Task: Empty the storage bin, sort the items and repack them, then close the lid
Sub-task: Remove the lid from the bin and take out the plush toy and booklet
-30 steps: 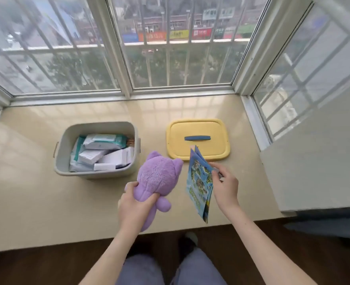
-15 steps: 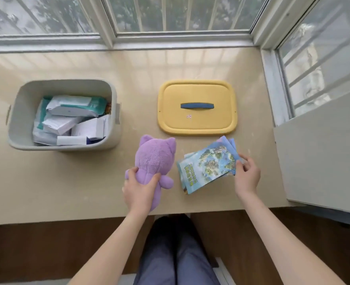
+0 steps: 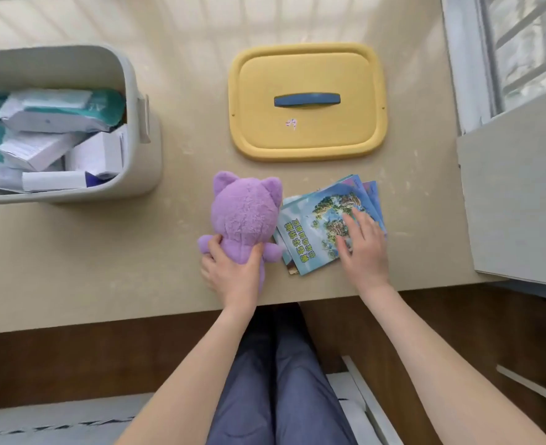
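Obs., standing beside the person: nearest the body, legs in blue-grey trousers [image 3: 281,380] sit under the near edge of the beige window ledge [image 3: 104,252]. Both forearms reach forward onto it. Left hand [image 3: 233,274]: thumb and fingers curled round the lower body of a purple plush toy [image 3: 246,213], which lies face down, pointed ears away from the person. Right hand [image 3: 363,252]: fingers straight and slightly spread, lying flat on a small fanned stack of blue illustrated booklets [image 3: 310,220]; it holds nothing, only presses. Plush and booklets lie just beside each other, edges touching or nearly so. Beyond them, straight ahead, is the yellow lid [image 3: 307,133], top side up, blue handle [image 3: 307,100] running left to right, apart from both items. The grey storage bin [image 3: 149,162] stands open to the far left of the hands, level with the lid and partly cut off by the frame edge. It is not empty: white cartons [image 3: 40,146] and a green-and-white packet [image 3: 72,104] lie in it at mixed angles. Judgement: emptying is only partly done. The next reach goes forward and left, and the left hand is the nearer one but is occupied until it lets go of the plush. Window frame [image 3: 464,59] at far right.
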Action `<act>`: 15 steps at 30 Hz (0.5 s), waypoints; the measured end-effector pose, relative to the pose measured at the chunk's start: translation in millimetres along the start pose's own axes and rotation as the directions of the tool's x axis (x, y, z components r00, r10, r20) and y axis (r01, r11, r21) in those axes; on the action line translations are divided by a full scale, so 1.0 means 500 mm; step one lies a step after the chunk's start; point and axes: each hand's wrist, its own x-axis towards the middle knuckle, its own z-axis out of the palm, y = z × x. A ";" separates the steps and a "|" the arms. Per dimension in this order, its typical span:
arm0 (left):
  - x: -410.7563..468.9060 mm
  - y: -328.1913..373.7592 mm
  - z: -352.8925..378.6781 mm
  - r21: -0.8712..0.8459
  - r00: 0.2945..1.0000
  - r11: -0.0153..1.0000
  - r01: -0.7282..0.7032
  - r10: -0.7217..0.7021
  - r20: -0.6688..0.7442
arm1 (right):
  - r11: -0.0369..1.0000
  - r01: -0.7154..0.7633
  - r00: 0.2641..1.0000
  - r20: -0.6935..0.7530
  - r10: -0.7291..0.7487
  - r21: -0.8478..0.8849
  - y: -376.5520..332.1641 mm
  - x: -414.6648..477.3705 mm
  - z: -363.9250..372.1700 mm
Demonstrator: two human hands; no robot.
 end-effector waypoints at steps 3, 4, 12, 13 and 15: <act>-0.014 -0.011 0.019 -0.032 0.999 0.998 0.048 -0.047 0.019 | 0.994 0.041 0.991 0.129 -0.028 -0.103 -0.014 -0.005 0.039; -0.020 -0.012 0.021 -0.030 0.998 0.998 0.057 -0.056 0.037 | 0.992 0.021 0.987 0.163 -0.001 -0.120 -0.015 -0.006 0.042; -0.055 0.041 -0.130 0.045 0.987 0.994 -0.104 0.097 0.130 | 0.998 0.062 0.995 0.081 -0.060 -0.028 -0.120 -0.013 -0.114; -0.059 0.056 -0.167 0.054 0.976 0.981 -0.187 0.179 0.128 | 0.996 0.093 0.994 0.058 -0.092 -0.015 -0.145 -0.016 -0.145; -0.066 0.089 -0.243 0.081 0.942 0.941 -0.330 0.322 0.098 | 0.988 0.152 0.988 0.021 -0.152 -0.011 -0.197 -0.021 -0.208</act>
